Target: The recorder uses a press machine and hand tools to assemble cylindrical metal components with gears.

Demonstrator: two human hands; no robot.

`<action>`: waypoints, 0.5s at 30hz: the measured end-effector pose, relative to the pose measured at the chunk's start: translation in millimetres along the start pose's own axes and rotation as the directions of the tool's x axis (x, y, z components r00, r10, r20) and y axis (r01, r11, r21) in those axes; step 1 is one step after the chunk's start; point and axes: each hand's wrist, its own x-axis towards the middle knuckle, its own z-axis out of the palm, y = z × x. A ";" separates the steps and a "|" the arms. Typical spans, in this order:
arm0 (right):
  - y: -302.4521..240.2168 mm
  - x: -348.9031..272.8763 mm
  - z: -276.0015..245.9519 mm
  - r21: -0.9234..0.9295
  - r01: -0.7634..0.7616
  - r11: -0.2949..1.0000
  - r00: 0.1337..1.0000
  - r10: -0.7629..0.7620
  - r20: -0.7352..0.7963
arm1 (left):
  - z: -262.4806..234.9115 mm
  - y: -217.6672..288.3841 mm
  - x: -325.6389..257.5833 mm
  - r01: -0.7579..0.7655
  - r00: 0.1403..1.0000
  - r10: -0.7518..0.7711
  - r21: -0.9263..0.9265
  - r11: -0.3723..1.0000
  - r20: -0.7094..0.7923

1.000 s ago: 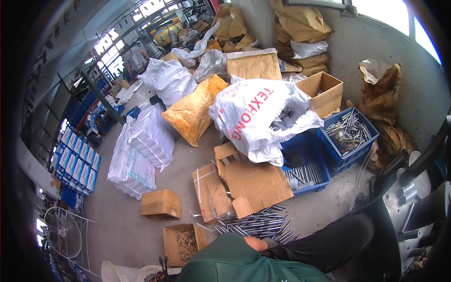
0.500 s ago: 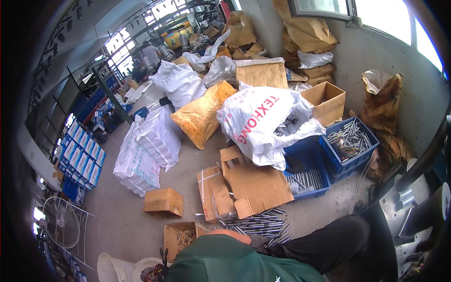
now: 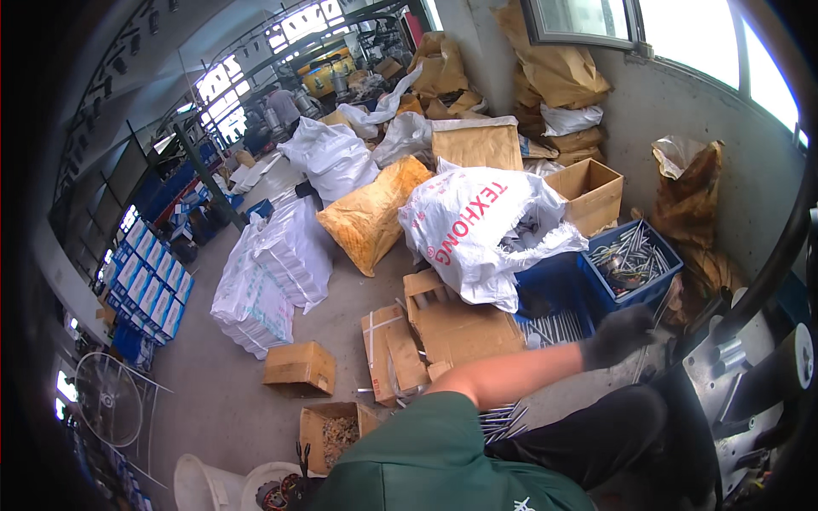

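Note:
My left arm reaches out to the right from a green sleeve. My left hand point(image 3: 618, 337), in a dark glove, is raised in front of the blue crates, beside the metal machine point(image 3: 711, 375). Its fingers are blurred and dark, so whether it holds anything does not show. Below the forearm lies a pile of metal rods point(image 3: 504, 421) on the floor, partly covered by my arm and sleeve. Behind the hand, a blue crate point(image 3: 641, 294) is heaped with metal rods and parts. My right hand is out of sight.
Flattened cardboard point(image 3: 460, 328) lies left of a low blue crate point(image 3: 586, 319) with rods. A large white sack point(image 3: 469, 226), an orange sack point(image 3: 371, 213) and white bundles point(image 3: 256, 298) stand beyond. A small carton point(image 3: 298, 368) and an open box of bits point(image 3: 336, 434) sit nearer.
My left hand has left the rod pile on the floor and swung up and right toward the machine. The forearm is now stretched across the scene, and the view has shifted slightly.

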 end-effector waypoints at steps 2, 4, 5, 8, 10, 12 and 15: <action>-2.1 11.4 2.6 0.013 0.151 0.988 0.987 -0.150 -0.059 | 53.2 37.1 39.2 -0.081 0.992 0.089 -0.091 0.993 0.089; 27.8 35.1 4.0 -0.155 0.268 0.951 0.884 -0.306 -0.353 | 120.5 80.1 61.8 -0.372 0.928 0.323 -0.451 0.812 -0.185; 12.2 45.6 16.8 0.029 0.357 0.934 0.821 -0.299 -0.487 | 158.6 88.4 66.2 -0.173 0.981 0.187 -0.650 0.740 -0.048; 10.5 36.9 23.9 0.091 0.365 0.926 0.833 -0.281 -0.477 | 239.3 145.6 57.4 -0.132 0.990 0.129 -0.669 0.732 -0.053; 3.1 37.4 30.3 0.150 0.387 0.910 0.845 -0.284 -0.453 | 276.0 172.1 46.3 0.076 0.995 0.036 -0.940 0.333 0.094; 17.2 31.4 32.4 0.214 0.372 0.903 0.852 -0.240 -0.465 | 270.0 184.7 29.3 0.205 0.970 0.025 -0.864 0.459 0.243; 16.9 23.9 36.7 0.298 0.394 0.870 0.860 -0.234 -0.453 | 286.4 171.3 -15.9 0.176 0.954 0.060 -0.712 0.680 0.293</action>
